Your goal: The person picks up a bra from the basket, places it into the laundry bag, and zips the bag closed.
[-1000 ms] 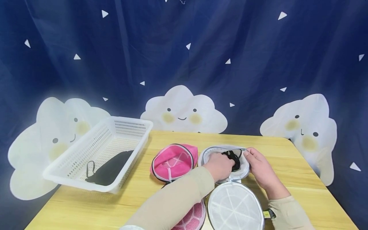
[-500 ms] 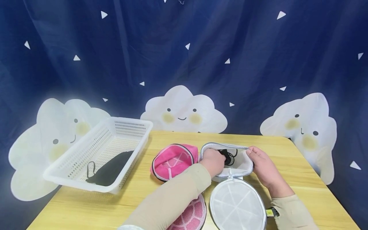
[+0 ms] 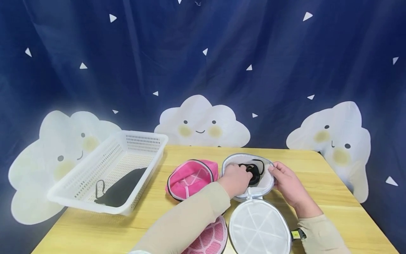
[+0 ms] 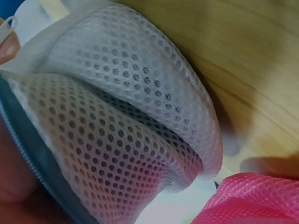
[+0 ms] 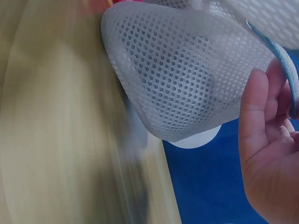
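A white mesh laundry bag [image 3: 268, 181] stands on the table with its round zipped mouth open. Inside lies a bundled black cloth item [image 3: 254, 175] with thin cord-like loops. My left hand [image 3: 236, 178] reaches into the bag, its curled fingers on the black item; the fingertips are partly hidden. With thumb and fingers, my right hand [image 3: 290, 187] pinches the bag's right rim. The bag's round lid [image 3: 260, 225] hangs toward me, flat on the table. In the left wrist view, the mesh wall [image 4: 121, 130] hides the fingers inside.
A pink mesh bag [image 3: 193, 180] stands open on the left, its lid [image 3: 210, 238] partly under my left sleeve. Farther left, a white perforated basket [image 3: 109, 155] holds a black cloth piece [image 3: 125, 187] with a thin loop. A blue curtain [image 3: 203, 53] hangs behind the table.
The left hand has shifted slightly left within the white bag. The bag's mouth was pulled wider and then tipped toward me. The right hand keeps its grip on the rim.
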`<state>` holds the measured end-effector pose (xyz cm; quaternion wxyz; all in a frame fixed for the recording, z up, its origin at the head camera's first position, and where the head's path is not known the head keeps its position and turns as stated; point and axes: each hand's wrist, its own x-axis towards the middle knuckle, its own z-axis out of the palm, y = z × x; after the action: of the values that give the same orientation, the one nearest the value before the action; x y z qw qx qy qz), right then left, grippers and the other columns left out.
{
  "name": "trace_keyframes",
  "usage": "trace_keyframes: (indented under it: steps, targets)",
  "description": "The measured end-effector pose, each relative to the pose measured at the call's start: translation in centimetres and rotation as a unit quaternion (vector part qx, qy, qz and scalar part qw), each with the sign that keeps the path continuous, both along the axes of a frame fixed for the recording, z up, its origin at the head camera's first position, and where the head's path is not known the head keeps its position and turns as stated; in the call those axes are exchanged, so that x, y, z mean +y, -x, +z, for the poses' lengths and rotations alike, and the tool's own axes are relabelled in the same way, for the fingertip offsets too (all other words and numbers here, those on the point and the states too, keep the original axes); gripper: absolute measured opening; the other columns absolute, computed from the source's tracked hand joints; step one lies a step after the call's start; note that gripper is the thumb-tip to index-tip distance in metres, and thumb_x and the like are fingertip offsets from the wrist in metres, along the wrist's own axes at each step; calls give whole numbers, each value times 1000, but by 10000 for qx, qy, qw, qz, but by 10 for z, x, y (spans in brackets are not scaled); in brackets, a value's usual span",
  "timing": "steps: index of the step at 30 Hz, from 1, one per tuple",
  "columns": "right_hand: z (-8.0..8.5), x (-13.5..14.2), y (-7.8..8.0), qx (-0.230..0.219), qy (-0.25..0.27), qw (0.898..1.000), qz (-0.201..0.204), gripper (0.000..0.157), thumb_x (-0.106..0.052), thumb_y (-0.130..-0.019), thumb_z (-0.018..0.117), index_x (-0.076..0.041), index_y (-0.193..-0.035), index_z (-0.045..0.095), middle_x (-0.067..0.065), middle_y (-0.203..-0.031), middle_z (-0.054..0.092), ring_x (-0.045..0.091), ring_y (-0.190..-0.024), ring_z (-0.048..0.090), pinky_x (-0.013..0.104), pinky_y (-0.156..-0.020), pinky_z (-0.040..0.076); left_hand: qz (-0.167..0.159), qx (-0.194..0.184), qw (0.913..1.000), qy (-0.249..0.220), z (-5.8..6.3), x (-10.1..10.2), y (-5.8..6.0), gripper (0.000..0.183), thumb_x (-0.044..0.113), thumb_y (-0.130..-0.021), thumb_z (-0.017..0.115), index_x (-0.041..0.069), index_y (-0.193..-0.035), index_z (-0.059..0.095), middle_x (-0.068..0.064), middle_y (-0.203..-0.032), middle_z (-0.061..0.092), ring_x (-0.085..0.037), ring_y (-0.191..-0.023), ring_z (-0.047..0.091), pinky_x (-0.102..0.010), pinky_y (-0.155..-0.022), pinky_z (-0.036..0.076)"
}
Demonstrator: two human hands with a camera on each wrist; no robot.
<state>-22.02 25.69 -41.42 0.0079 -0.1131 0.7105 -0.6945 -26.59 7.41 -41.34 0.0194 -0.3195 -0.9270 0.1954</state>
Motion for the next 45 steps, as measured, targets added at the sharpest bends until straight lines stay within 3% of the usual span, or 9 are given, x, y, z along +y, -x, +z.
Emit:
trace_keyframes:
  steps: [6,16,35,45]
  targets:
    - [-1,2,2,-37,16,9999,120,32,-20,-110,42,11,-107,43,4,-88,66,14,-75,67,31,-65,56,-236,-77,9995,-203,3,-6,-5,37,41,-101,54,34,-138,57,1,-129,58,-23,-110,58,-39,-89,49]
    - [-1,2,2,-49,-53,9999,126,31,-20,-110,42,11,-107,43,4,-88,65,14,-75,67,32,-66,57,-776,83,9961,-409,6,-14,-5,36,41,-99,58,31,-134,61,2,-127,62,-19,-113,56,-36,-96,45]
    - [-2,1,2,-155,-340,9993,71,28,-21,-110,42,6,-105,46,4,-87,63,14,-73,66,33,-66,56,-864,-4,9929,-812,1,-26,-10,41,42,-96,62,28,-134,59,1,-127,60,-21,-115,56,-37,-100,43]
    - [0,1,0,-71,-273,9995,127,31,-20,-110,41,10,-108,44,3,-87,64,14,-73,66,32,-65,55,-829,-174,9881,-1280,7,-34,-14,45,41,-95,66,29,-137,57,2,-132,58,-21,-122,52,-35,-101,45]
